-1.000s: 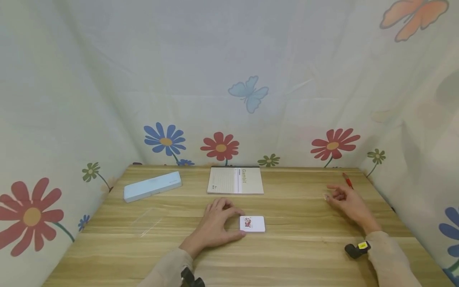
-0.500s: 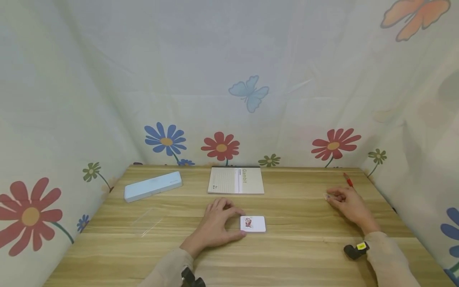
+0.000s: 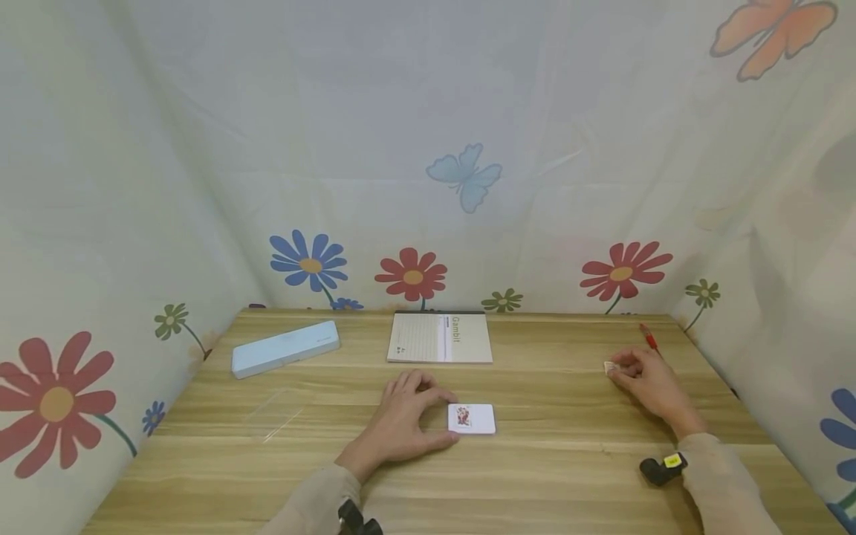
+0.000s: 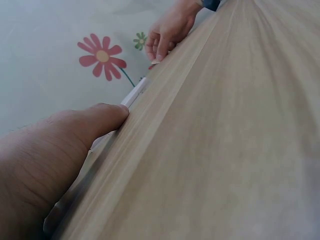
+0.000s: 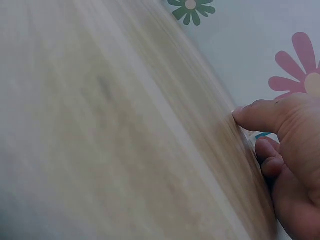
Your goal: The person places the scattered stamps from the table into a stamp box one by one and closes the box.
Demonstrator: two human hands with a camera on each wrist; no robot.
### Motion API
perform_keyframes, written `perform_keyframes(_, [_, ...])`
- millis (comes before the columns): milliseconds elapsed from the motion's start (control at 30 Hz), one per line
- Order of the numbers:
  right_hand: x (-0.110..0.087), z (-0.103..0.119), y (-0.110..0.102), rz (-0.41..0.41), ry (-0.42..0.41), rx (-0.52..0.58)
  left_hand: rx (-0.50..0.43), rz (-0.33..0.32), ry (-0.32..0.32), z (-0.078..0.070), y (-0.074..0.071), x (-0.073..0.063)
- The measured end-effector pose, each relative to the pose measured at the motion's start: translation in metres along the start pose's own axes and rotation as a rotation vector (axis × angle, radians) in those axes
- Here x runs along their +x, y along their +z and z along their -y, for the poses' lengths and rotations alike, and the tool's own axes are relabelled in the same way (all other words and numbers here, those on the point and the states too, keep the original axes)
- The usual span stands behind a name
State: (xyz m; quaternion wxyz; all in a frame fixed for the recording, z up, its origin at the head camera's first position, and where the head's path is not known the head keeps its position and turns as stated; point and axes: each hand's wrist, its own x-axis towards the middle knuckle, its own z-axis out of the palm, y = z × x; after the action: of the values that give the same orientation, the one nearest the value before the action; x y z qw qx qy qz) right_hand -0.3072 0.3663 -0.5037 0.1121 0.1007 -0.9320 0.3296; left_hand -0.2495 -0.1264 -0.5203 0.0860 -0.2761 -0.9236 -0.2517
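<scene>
A white deck of cards (image 3: pixel 478 418) with a red figure on its top lies flat near the middle of the wooden table. My left hand (image 3: pixel 401 420) holds its left end between thumb and index finger. In the left wrist view the thumb lies against the deck's white edge (image 4: pixel 134 92). Far to the right, my right hand (image 3: pixel 650 380) pinches a small white piece (image 3: pixel 609 367) at the tabletop; its kind is too small to tell. The right wrist view shows the thumb and curled fingers (image 5: pixel 270 155) low over the table, with the piece mostly hidden.
A notebook (image 3: pixel 414 338) marked "Gambit" lies at the back. The light blue box (image 3: pixel 286 348) and a clear plastic piece (image 3: pixel 276 414) are on the left. Behind my right hand lies a red pen (image 3: pixel 648 336). Flowered cloth (image 3: pixel 535 223) encloses the table.
My right index finger has come down toward the thumb, and the small white piece shows a little more. The left hand and the deck of cards stay in place.
</scene>
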Motion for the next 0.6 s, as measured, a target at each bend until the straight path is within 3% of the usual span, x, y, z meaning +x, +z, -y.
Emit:
perform_keyframes(400, [0.0,0.009,0.004,-0.095,0.051,0.013,0.003,0.002,0.001,0.0,0.001,0.0])
perform_keyframes(600, [0.003,0.013,0.003,-0.146,0.083,0.103,0.014,-0.001,-0.002,0.0,0.0,0.0])
